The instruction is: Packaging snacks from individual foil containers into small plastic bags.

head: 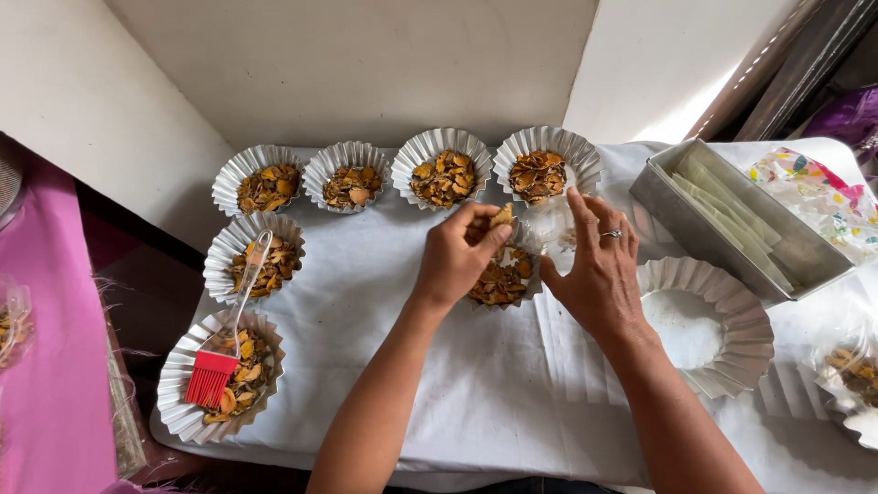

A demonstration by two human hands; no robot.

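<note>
View from above of a table covered with a white cloth (476,393). The left hand (462,252) is closed in a pinch, its fingertips gripping a small yellow-brown chip (501,216) just above a fluted metal cup (503,279) filled with similar dried orange and brown chips. The right hand (594,265), wearing a ring (611,234), rests beside that cup with its fingers loosely curled around a clear plastic wrapper (549,229); whether it grips the wrapper firmly cannot be told. The filled cup lies between the two hands, near the middle of the table.

Four more filled cups (444,165) stand in a row along the far edge, and two others stand down the left side. A brush (222,352) with a clear handle and red bristles lies across these two, bristles in the nearer cup (183,384). To the right of the right hand sits a larger empty fluted tin (741,320), its bottom dusted white. Beyond it stands a rectangular metal pan (686,215) holding pale strips, next to a colourful patterned bag (823,197).
</note>
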